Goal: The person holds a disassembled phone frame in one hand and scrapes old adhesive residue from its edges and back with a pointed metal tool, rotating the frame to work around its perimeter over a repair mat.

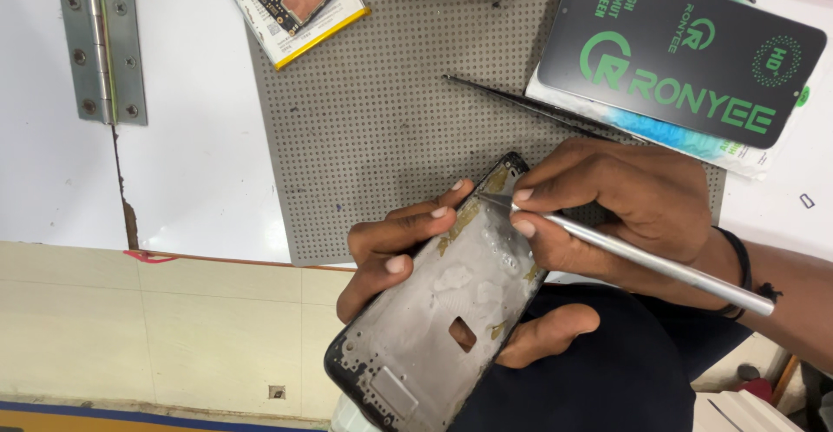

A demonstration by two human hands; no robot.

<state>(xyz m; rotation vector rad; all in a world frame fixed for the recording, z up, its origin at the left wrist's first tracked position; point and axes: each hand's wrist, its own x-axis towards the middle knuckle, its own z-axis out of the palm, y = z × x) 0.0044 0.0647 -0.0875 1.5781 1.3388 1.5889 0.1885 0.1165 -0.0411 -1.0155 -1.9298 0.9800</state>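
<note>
My left hand [395, 245] grips a bare phone frame [434, 310], black-rimmed and grey inside with yellowish glue patches and a small rectangular hole. The frame tilts from lower left to upper right over the front edge of the bench. My right hand [625, 211] holds a thin silver metal tool [642, 263] like a pen, and its tip touches the frame's upper end. My left thumb shows under the frame's right side.
A grey dotted work mat [382, 120] covers the white bench. On it lie black tweezers [521, 102], a dark phone screen in a sleeve [685, 50] and an opened phone body [291, 3]. A metal hinge [104, 55] sits at left. Tiled floor lies below.
</note>
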